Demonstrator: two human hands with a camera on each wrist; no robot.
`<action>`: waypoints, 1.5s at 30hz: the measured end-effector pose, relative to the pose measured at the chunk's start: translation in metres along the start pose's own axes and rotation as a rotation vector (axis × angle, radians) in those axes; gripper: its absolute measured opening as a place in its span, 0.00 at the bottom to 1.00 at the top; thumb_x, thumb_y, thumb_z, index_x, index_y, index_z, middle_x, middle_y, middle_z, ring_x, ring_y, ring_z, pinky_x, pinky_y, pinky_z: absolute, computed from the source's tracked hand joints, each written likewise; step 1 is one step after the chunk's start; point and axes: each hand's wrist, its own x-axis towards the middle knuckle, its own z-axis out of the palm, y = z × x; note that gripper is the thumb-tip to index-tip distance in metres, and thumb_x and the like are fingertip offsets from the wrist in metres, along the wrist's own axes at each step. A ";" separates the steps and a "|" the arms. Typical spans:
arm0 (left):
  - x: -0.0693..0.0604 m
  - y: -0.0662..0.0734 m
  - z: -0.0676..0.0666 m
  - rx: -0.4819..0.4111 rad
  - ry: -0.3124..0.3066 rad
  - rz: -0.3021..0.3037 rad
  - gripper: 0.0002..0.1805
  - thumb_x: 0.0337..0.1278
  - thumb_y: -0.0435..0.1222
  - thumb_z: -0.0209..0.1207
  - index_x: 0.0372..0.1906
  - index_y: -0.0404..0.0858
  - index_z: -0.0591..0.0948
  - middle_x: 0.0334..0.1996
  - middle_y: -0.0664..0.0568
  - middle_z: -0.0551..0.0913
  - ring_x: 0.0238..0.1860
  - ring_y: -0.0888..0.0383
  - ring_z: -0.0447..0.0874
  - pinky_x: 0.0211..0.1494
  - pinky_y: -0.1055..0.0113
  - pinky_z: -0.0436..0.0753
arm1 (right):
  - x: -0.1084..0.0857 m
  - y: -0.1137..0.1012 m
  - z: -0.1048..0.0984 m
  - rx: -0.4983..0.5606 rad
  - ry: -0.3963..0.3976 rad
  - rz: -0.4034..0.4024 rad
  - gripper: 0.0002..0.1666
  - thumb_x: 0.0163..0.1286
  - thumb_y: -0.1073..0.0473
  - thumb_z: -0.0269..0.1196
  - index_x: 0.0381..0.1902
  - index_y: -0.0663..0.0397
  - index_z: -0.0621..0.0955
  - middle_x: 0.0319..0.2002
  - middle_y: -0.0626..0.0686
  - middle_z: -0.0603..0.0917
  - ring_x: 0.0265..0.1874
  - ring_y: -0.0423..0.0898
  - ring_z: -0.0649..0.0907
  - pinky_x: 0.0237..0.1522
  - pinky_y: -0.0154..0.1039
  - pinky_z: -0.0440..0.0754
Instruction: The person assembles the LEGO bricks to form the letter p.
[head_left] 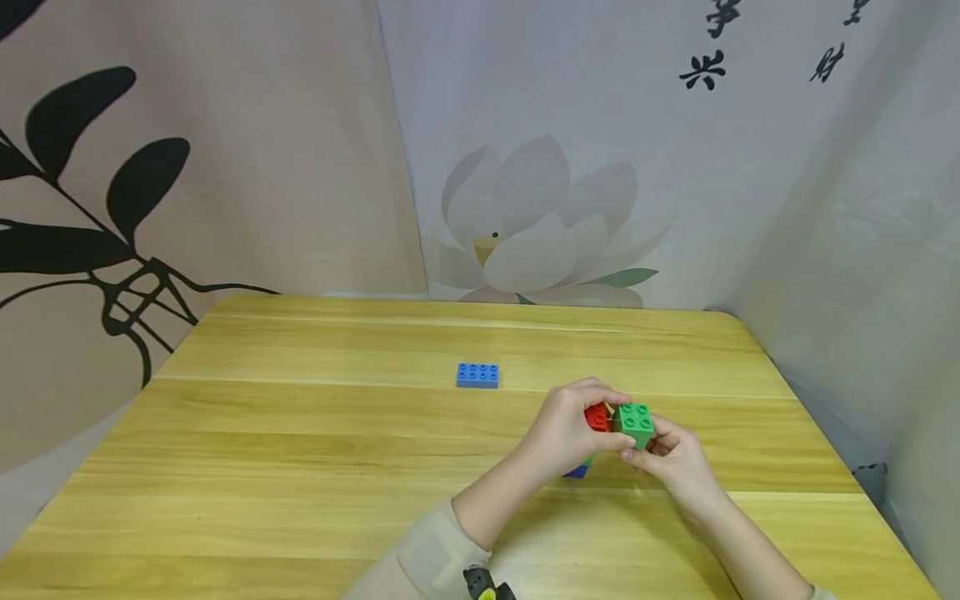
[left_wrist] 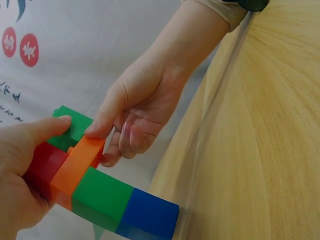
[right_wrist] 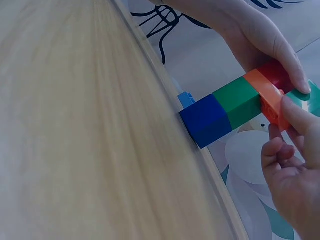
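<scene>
Tower of toy blocks (right_wrist: 235, 102) stands on the right half of the counter (head_left: 300, 467): a dark blue block (left_wrist: 148, 214) lowest, then a green block (left_wrist: 102, 197), an orange block (left_wrist: 77, 169) and a red block (left_wrist: 46, 162). The left hand (head_left: 566, 423) has its grip closed around the red one and a second green block (head_left: 633, 423) beside it; the right hand (head_left: 681, 465) pinches the orange block's free end (whether that green piece is pressed home, I cannot tell). A light blue block (head_left: 477, 376) lies farther back.

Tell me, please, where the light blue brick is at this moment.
In the head view, the light blue brick lies on the table, beyond and to the left of the left hand.
</scene>
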 end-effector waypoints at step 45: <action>-0.017 -0.040 -0.101 -0.046 0.107 -0.130 0.19 0.51 0.41 0.70 0.50 0.46 0.84 0.45 0.60 0.83 0.47 0.62 0.76 0.48 0.53 0.75 | 0.001 0.004 -0.006 -0.167 -0.004 -0.014 0.20 0.62 0.73 0.62 0.51 0.56 0.78 0.35 0.47 0.82 0.28 0.40 0.78 0.27 0.33 0.78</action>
